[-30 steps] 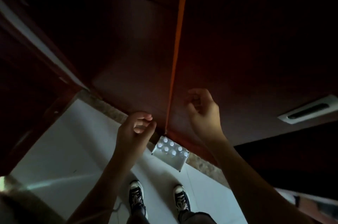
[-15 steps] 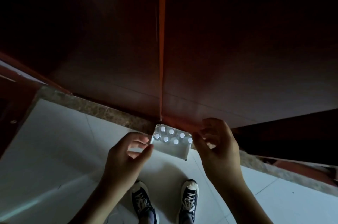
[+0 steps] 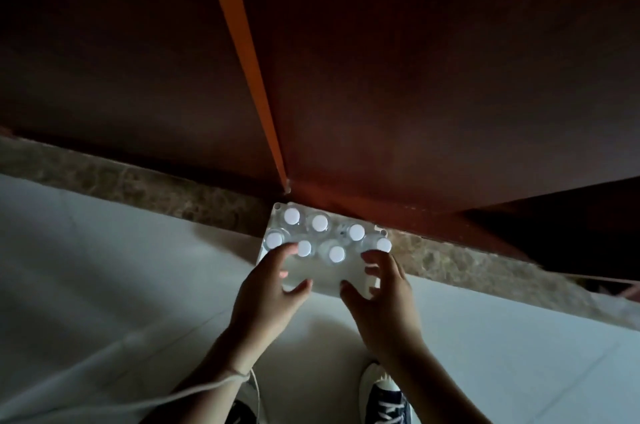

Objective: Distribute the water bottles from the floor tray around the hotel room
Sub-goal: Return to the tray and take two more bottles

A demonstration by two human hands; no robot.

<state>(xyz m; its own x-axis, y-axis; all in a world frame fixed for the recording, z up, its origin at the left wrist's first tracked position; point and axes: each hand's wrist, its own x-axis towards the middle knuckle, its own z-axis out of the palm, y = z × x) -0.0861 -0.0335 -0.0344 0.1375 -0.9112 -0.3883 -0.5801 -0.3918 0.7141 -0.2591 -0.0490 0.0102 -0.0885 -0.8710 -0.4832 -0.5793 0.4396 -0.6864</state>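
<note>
**Hands over the bottle tray**

Dim light. White tray [image 3: 332, 276] on pale floor [image 3: 104, 268], pushed against a speckled stone strip [image 3: 138, 188] at the foot of dark wood doors [image 3: 415, 77]; orange edge [image 3: 249, 77] between the panels. Seven bottles [image 3: 337, 254] upright in the tray, white caps showing, crowded toward the far side.

Left hand [image 3: 268, 292] above the tray's near left corner, fingers spread and curled, tips by the nearest left caps; nothing gripped. Right hand [image 3: 381, 292] above the near right corner, fingers likewise splayed, tips just short of the rightmost cap; nothing gripped. Contact with tray rim: cannot tell.

Shoe [image 3: 384, 396] below the right wrist. Thin cord [image 3: 194, 389] across the left wrist.
</note>
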